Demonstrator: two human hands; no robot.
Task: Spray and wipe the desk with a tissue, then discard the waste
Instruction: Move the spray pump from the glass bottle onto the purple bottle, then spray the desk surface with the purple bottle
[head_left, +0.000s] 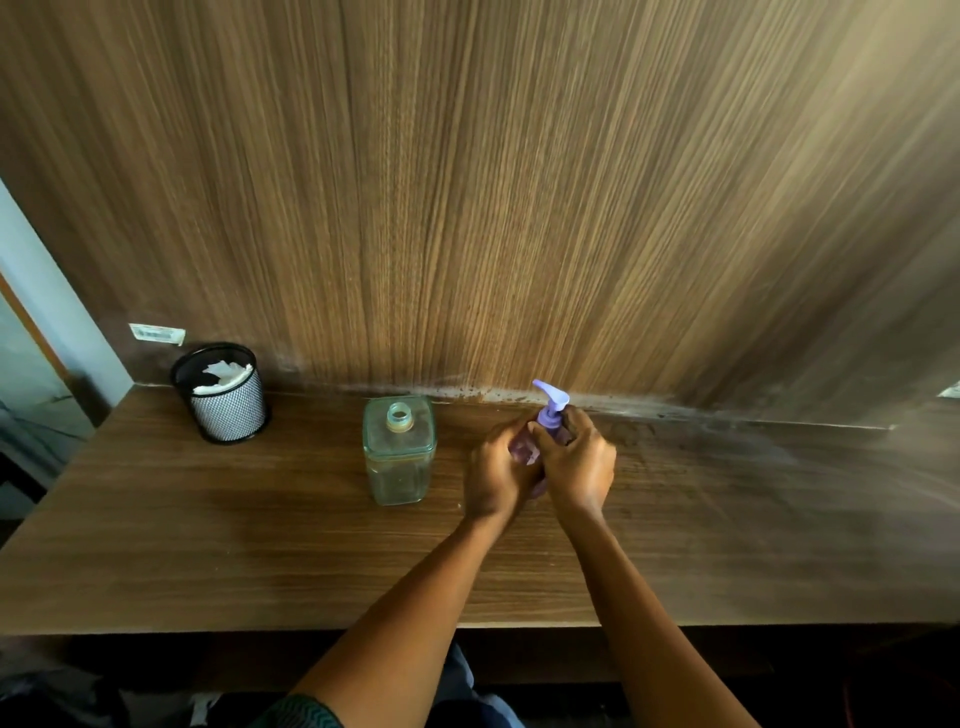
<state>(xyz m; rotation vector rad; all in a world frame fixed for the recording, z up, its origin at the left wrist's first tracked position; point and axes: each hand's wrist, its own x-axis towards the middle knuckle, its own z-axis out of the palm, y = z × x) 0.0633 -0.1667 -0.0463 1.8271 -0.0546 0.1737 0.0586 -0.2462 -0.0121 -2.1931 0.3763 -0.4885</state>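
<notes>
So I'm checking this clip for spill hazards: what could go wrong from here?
1. The capless glass bottle stands right beside the left hand; a nudge might tip it and spill whatever it holds.
2. The purple pump bottle has its nozzle pointing toward the wall panel, so liquid may land there, not on the desk.
3. The tissues sit in the mesh cup far left; reaching over passes that glass bottle.

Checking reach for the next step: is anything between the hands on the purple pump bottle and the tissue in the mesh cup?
Yes: the uncapped glass bottle stands on the desk between the left hand, gripping the purple pump bottle, and the mesh cup holding the tissue.
</notes>
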